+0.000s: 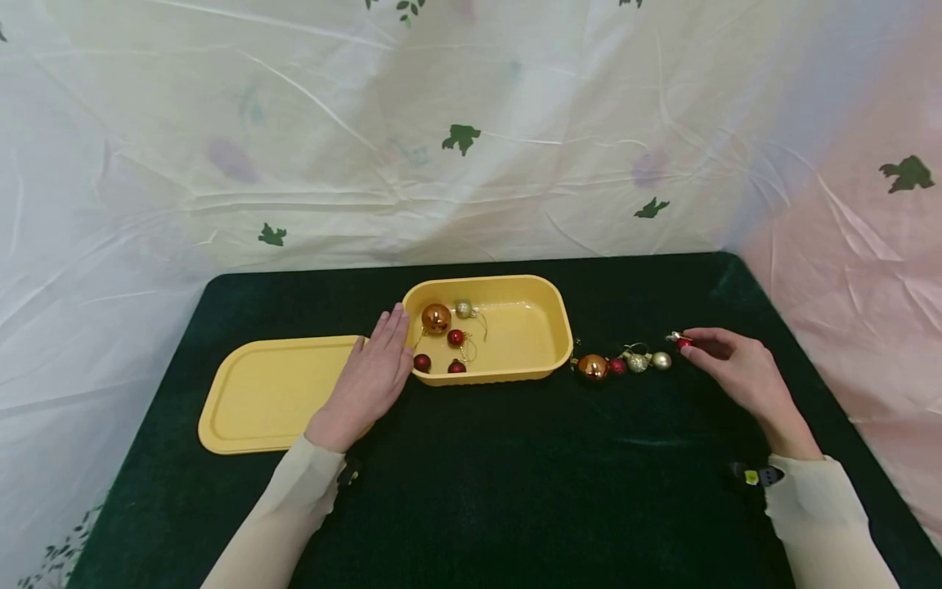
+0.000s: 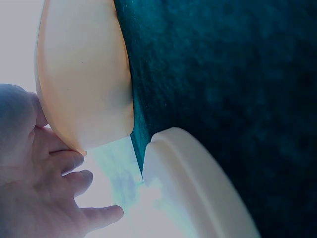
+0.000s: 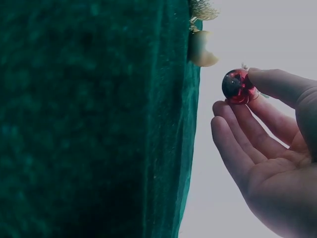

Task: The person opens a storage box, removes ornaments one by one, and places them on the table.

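Note:
My right hand (image 1: pixel 739 376) pinches a shiny red bauble (image 3: pixel 238 86) between thumb and fingers, at the right end of a row of ornaments. That row holds a large copper bauble (image 1: pixel 592 368), a small red bauble (image 1: pixel 616 366), a glittery gold bauble (image 1: pixel 636 362) and a smooth gold bauble (image 1: pixel 661 360). With straight fingers, my left hand (image 1: pixel 371 372) touches the left side of a yellow box (image 1: pixel 545 372). Inside the box lie a copper bauble (image 1: pixel 436 318), a gold bauble (image 1: pixel 464 309) and several red baubles (image 1: pixel 455 338), some with string loops.
A yellow lid (image 1: pixel 272 397) lies flat on the dark green cloth, left of the box and partly under my left hand and forearm. Behind the table (image 1: pixel 559 491) hangs a pale patterned curtain (image 1: pixel 515 164), which also runs along both sides.

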Tool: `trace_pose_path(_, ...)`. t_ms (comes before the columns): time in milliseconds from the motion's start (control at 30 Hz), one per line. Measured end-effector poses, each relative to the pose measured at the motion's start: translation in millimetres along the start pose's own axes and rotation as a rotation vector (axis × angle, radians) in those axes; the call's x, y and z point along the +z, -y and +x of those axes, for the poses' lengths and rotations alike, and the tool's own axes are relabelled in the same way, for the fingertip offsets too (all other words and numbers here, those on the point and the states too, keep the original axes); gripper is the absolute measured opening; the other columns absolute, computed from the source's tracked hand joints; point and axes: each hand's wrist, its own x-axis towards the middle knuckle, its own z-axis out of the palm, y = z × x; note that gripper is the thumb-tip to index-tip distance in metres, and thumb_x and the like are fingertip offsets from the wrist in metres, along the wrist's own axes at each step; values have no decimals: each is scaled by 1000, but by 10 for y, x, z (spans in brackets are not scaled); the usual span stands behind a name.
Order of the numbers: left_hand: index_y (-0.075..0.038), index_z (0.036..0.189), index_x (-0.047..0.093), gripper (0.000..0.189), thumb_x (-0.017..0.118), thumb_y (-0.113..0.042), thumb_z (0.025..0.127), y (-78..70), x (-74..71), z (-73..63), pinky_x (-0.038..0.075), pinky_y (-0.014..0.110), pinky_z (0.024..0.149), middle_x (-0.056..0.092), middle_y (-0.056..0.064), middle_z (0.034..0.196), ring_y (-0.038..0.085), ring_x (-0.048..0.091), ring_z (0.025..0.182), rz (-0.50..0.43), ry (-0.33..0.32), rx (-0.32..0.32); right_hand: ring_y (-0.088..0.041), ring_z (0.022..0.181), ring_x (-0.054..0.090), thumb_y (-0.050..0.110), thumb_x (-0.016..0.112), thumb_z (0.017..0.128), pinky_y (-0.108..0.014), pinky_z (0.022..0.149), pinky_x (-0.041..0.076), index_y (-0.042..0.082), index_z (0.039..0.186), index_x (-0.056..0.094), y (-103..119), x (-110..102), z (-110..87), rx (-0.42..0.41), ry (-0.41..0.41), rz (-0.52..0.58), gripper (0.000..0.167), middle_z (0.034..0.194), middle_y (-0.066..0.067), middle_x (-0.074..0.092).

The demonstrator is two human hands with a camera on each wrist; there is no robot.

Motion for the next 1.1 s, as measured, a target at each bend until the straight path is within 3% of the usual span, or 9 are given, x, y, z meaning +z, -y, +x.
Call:
trace_pose_path(100, -8, 167, 12, 64, 33, -36, 113, -3, -4, -3, 18, 65, 122, 4, 5, 174, 28, 7, 159, -4, -2, 2, -37, 107, 65, 43, 61, 104, -21, 69, 48, 5, 131, 67, -18, 7, 11, -11, 17, -17, 47, 125, -26, 67)
trace_pose_path(200, -8, 167, 13, 64, 33, -36, 113, -1, -11, -2, 18, 65, 122, 4, 6, 174, 28, 7, 159, -6, -2, 4, -41, 109, 65, 42, 60, 105, -26, 71, 50, 4, 131, 66, -22, 10, 17, -21, 36, -29, 47, 125, -27, 67)
trace_pose_path(433, -8, 167, 13, 64, 33, -36, 113, 2, -18, -1, 18, 65, 122, 4, 6, 174, 29, 8, 159, -3, 3, 4, -42, 110, 65, 40, 58, 106, -34, 75, 51, 2, 133, 65, -5, 5, 35, -32, 89, -50, 47, 126, -28, 66)
trace_pose_path(1100, -7, 167, 13, 65, 35, -35, 113, 3, -24, 14, 19, 65, 122, 5, 7, 174, 29, 8, 159, 5, 8, 2, -42, 110, 65, 37, 58, 107, -33, 74, 52, 0, 134, 63, -50, 17, 79, -11, 150, -61, 47, 129, -30, 64)
